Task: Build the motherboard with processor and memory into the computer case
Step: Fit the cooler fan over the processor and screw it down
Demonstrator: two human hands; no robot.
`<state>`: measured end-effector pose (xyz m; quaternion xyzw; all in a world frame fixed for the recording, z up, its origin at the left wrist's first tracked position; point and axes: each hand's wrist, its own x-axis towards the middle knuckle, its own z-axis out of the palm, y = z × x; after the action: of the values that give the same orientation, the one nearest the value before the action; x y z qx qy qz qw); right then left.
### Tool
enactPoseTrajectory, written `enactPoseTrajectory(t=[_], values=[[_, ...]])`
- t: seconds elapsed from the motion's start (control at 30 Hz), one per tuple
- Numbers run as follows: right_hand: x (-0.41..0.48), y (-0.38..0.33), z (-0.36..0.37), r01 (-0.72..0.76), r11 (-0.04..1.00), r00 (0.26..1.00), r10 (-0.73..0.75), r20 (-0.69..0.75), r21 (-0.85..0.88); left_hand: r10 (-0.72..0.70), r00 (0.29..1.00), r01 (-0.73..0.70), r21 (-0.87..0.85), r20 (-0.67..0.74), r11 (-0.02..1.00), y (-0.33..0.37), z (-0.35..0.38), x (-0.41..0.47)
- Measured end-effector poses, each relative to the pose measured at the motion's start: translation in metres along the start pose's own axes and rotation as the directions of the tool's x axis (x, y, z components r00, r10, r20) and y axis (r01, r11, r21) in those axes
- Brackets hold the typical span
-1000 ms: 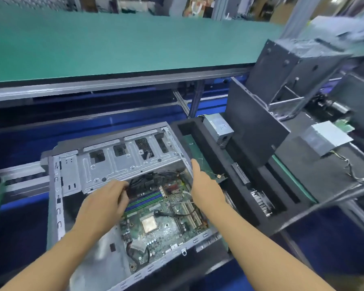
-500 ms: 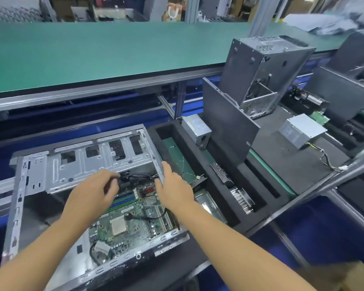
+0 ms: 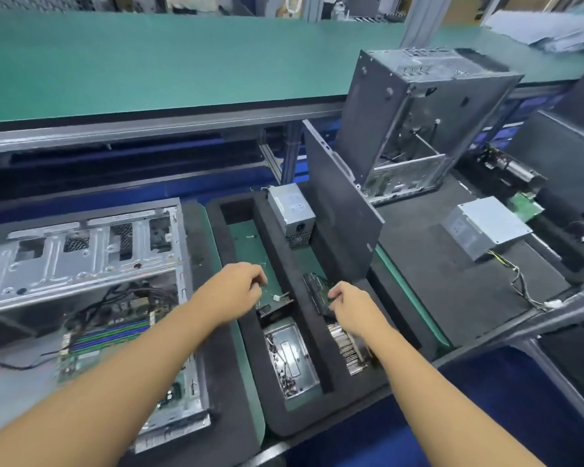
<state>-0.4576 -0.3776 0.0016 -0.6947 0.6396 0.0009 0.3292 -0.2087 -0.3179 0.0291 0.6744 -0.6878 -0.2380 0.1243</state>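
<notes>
The open computer case [image 3: 81,257] lies on its side at the left. The motherboard [image 3: 115,318] sits inside it with green and blue memory sticks [image 3: 115,333] in their slots; my left forearm covers the processor area. My left hand [image 3: 233,288] hovers over the left compartment of the black foam tray [image 3: 230,372], fingers loosely curled, with nothing seen in them. My right hand [image 3: 351,308] is at the tray's right slot, its fingers curled round the edge of a green circuit card [image 3: 317,286] standing there.
The foam tray also holds a small board with a bracket [image 3: 273,299], a metal box of screws [image 3: 290,358], a finned heatsink [image 3: 348,348] and a power supply [image 3: 292,217]. A dark side panel [image 3: 338,210], a second case [image 3: 418,123] and another power supply [image 3: 486,227] stand right.
Both hands left the case and moved right to the foam tray. The right hand took hold of the green card. The view swung right.
</notes>
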Motion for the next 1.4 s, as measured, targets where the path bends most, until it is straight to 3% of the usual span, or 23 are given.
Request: enactPoseTrajectory(t=[0.1, 0.23, 0.4, 0.57, 0.83, 1.0, 1.2, 1.4], values=[[0.018, 0.039, -0.001, -0.029, 0.986, 0.997, 0.039, 0.061, -0.164, -0.075, 0.985, 0.075, 0.004, 0.157, 0.997, 0.016, 0.030, 0.020], [0.029, 0.072, 0.009, 0.132, 0.908, 0.957, -0.013, 0.288, -0.397, -0.072, 0.938, 0.074, 0.007, 0.339, 0.997, 0.030, 0.067, 0.037], [0.026, 0.096, 0.025, 0.437, 0.576, 0.892, -0.181, 0.413, -0.691, -0.010, 0.880, 0.023, -0.021, 0.475, 1.000, 0.049, 0.101, 0.049], [0.029, 0.105, 0.033, 0.492, 0.417, 0.870, -0.207, 0.447, -0.764, -0.010, 0.874, 0.040, -0.051, 0.487, 0.998, 0.058, 0.121, 0.052], [0.040, 0.094, 0.028, 0.653, 0.268, 0.753, -0.329, 0.570, -0.708, -0.012, 0.897, 0.040, -0.054, 0.441, 0.998, 0.058, 0.115, 0.049], [0.037, 0.088, 0.015, 0.664, 0.312, 0.746, -0.334, 0.576, -0.680, -0.019, 0.905, 0.050, -0.062, 0.425, 0.997, 0.052, 0.110, 0.046], [0.027, 0.083, -0.021, 0.560, 0.635, 0.814, -0.301, 0.496, -0.533, -0.053, 0.936, 0.110, -0.145, 0.348, 0.983, 0.042, 0.106, 0.047], [0.014, 0.052, -0.050, 0.479, 0.737, 0.855, -0.268, 0.444, -0.477, -0.143, 0.944, 0.254, -0.375, 0.298, 0.892, 0.038, 0.092, 0.048]])
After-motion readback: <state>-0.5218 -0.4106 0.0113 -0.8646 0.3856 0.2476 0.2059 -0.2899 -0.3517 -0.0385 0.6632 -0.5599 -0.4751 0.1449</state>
